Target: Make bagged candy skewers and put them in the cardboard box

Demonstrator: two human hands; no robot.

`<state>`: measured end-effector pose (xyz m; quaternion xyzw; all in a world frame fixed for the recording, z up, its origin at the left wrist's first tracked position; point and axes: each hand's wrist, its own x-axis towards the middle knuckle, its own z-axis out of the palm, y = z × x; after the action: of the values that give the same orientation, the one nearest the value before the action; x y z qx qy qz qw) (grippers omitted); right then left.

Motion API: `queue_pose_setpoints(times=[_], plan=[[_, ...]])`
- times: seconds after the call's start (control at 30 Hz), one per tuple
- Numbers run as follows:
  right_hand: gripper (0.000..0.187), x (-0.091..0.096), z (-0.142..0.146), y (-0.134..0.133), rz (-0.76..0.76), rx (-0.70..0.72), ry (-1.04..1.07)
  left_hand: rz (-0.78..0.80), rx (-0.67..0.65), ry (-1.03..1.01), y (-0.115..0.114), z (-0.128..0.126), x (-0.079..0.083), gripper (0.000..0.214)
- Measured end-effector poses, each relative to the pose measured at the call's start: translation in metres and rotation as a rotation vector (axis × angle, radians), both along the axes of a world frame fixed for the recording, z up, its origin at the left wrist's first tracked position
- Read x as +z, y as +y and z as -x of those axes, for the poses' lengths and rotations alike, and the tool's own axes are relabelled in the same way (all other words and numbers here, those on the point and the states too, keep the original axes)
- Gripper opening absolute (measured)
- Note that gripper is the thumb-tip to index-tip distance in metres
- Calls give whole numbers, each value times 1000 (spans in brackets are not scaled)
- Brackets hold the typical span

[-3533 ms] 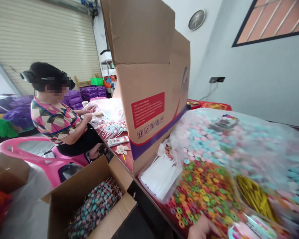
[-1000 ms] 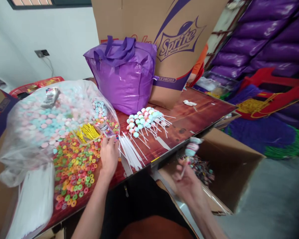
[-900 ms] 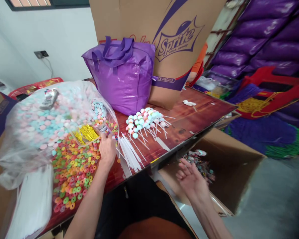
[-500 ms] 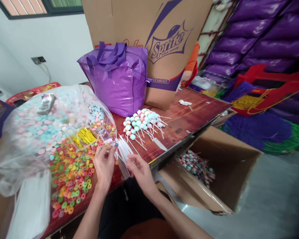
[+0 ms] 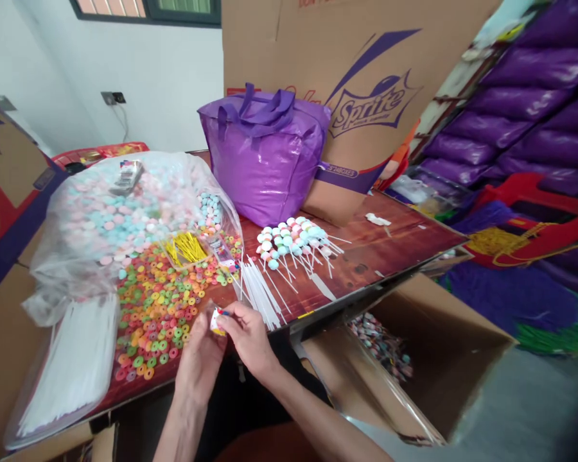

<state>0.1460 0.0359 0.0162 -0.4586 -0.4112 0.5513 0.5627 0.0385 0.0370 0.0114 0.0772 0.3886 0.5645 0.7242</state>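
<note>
Near the table's front edge, my left hand [image 5: 201, 353] and my right hand [image 5: 250, 340] are together, both closed on a small white wrapper [image 5: 216, 321] with red, blue and yellow print. Whatever lies inside the wrapper is hidden. Just beyond my right hand lies a bundle of white sticks [image 5: 260, 292]. Ring-shaped candies [image 5: 158, 308] in several colours spread to the left of my left hand. Farther back, a pile of pastel candies on sticks [image 5: 293, 240] rests on the table. Yellow twist ties [image 5: 185, 248] fill a small clear tray.
A big plastic bag of pastel candies [image 5: 101, 218] lies at the left, with a pack of white sticks [image 5: 72, 359] in front. A purple bag [image 5: 264, 160] stands before a large cardboard box [image 5: 390, 64]. Below the table's right edge is an open carton [image 5: 443, 346] containing wrapped candies.
My hands, apart over the white sticks before, have come together closer to me around the printed wrapper. The camera view has turned left, so the scene sits farther right.
</note>
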Motion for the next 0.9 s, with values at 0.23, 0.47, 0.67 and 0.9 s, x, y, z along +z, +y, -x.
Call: queue_pose_setpoints(times=[0.23, 0.47, 0.67, 0.9], plan=[[31, -17, -3, -5, -70, -93, -261, -119, 307, 277, -6, -15, -5, 32], [34, -23, -20, 0, -147, -12, -496, -5, 281, 202, -2, -1, -4, 37], [42, -19, -35, 19, -125, -195, -586, -75, 455, 326, 4, -12, 0, 37], [21, -7, -90, 89, -21, -482, -1050, -90, 444, 244, 23, 4, 2, 37]])
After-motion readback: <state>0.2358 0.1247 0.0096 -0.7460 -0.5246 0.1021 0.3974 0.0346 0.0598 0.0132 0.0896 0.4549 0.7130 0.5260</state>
